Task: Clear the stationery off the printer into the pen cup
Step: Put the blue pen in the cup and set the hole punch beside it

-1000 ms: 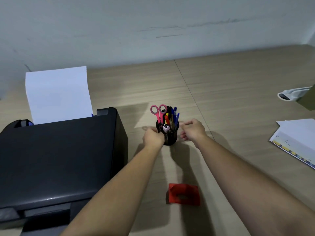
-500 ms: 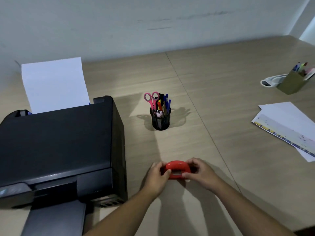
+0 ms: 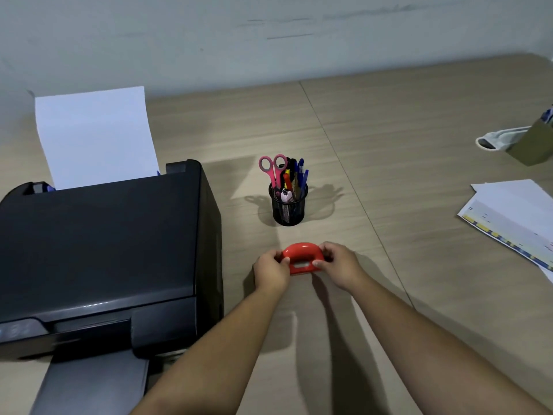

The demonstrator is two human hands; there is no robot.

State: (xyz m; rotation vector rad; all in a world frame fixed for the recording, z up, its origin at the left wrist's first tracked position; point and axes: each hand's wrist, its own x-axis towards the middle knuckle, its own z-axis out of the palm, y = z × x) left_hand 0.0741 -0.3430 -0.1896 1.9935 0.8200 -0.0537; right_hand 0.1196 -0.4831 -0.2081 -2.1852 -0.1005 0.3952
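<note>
The black printer (image 3: 98,250) fills the left side, its flat top bare, with white paper (image 3: 95,136) standing in its rear feed. A black mesh pen cup (image 3: 288,208) stands on the wooden desk to the right of the printer, holding pink scissors (image 3: 273,169), blue pens and other stationery. In front of the cup, my left hand (image 3: 270,272) and my right hand (image 3: 339,266) grip the two ends of a red curved plastic object (image 3: 302,256) just above the desk.
Printed sheets (image 3: 514,217) lie at the right edge of the desk. A second olive pen holder (image 3: 532,145) and a white stapler-like object (image 3: 496,139) sit at the far right. The printer's output tray (image 3: 89,384) juts toward me at lower left.
A second ago both hands were around the pen cup. They came back toward me and took hold of the red object, which now sits lifted between them.
</note>
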